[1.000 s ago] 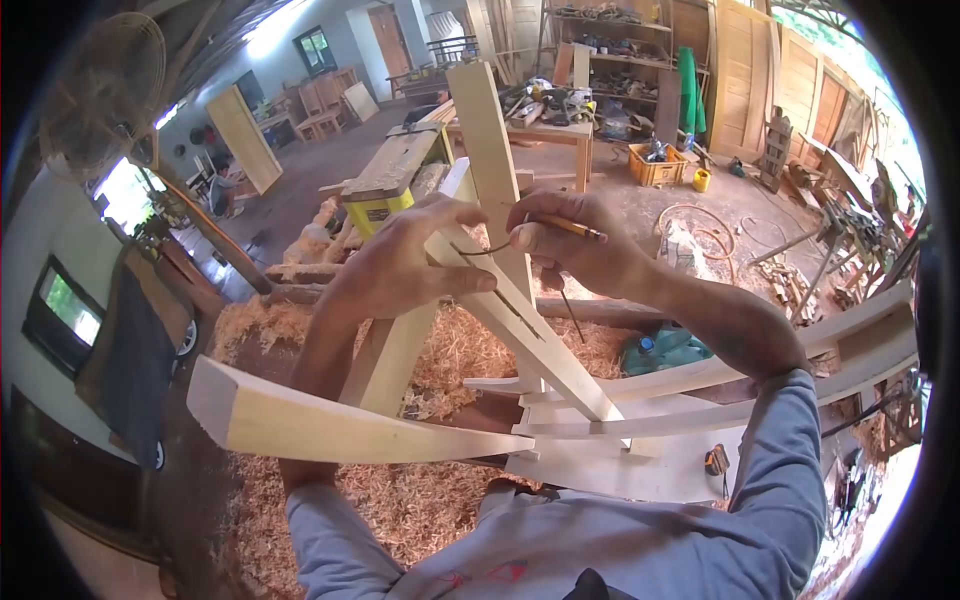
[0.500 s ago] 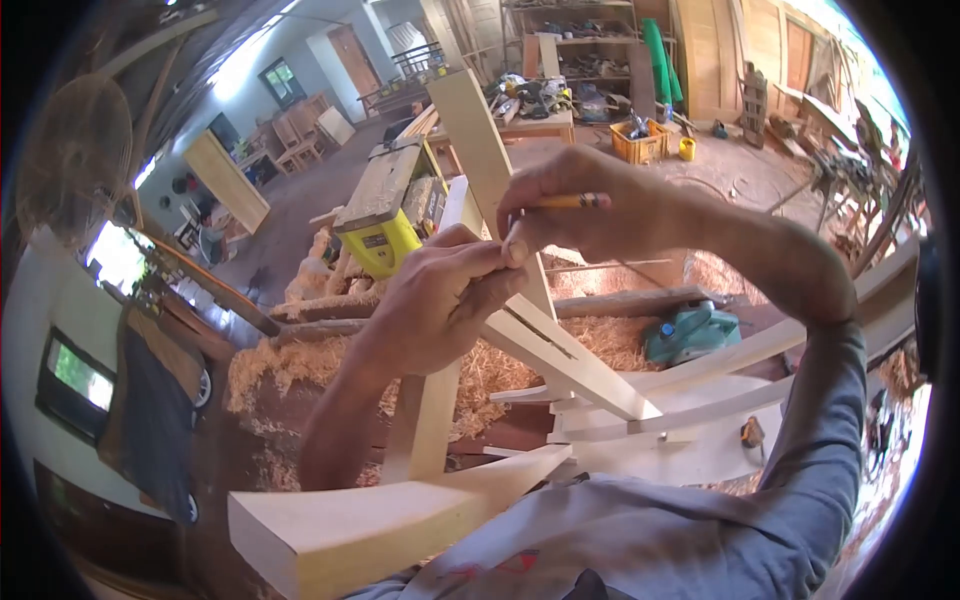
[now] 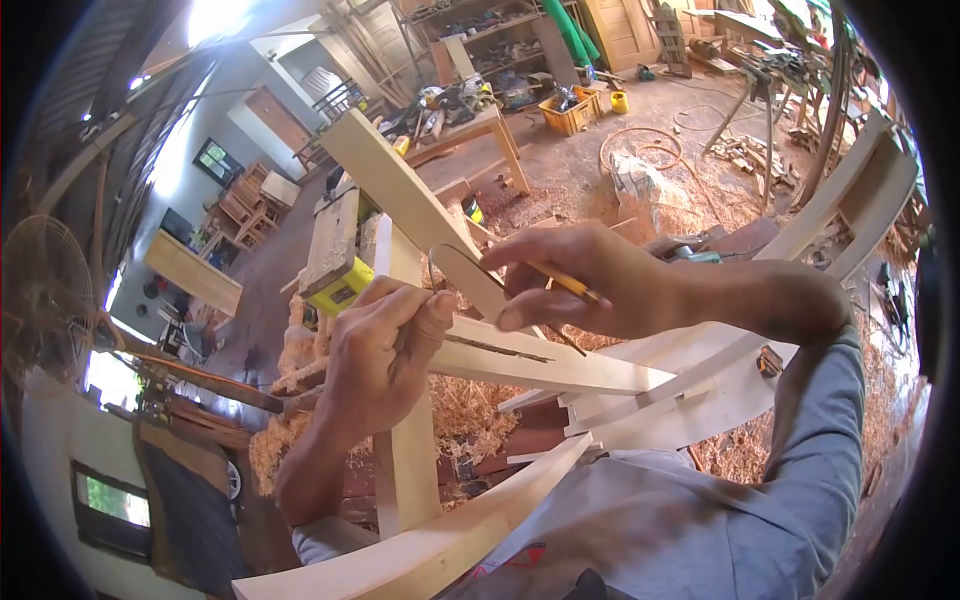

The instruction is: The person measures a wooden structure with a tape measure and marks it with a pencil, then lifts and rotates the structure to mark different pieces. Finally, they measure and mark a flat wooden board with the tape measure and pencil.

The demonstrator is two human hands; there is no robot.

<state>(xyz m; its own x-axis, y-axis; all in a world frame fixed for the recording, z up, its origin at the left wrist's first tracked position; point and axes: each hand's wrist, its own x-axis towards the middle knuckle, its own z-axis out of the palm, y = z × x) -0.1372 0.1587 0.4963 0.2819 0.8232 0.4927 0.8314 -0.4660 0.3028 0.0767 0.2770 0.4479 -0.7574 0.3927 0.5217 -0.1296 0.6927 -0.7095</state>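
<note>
My left hand (image 3: 375, 345) is closed in a pinch, with one end of a thin, dark, bendy strip (image 3: 450, 246) at its fingertips. The strip arches up and over toward my right hand (image 3: 590, 275), then runs down past its fingers. What the strip is made of does not show. A yellow pencil (image 3: 563, 279) is tucked in my right hand, whose thumb and index finger are apart around the strip. Below both hands lies a pale wooden rail (image 3: 580, 368) with a dark slot, joined to an upright wooden post (image 3: 385, 175).
A curved wooden piece (image 3: 440, 550) crosses close to my body. Behind the frame stands a yellow-green machine (image 3: 340, 285). Wood shavings (image 3: 475, 415) cover the floor. Farther off are an orange crate (image 3: 572, 110), a yellow pot (image 3: 619, 102) and a cluttered bench (image 3: 455, 130).
My hands, together before, have drawn apart, the right one moving rightward. The thin strip now shows arched between them. My head view has tilted and shifted.
</note>
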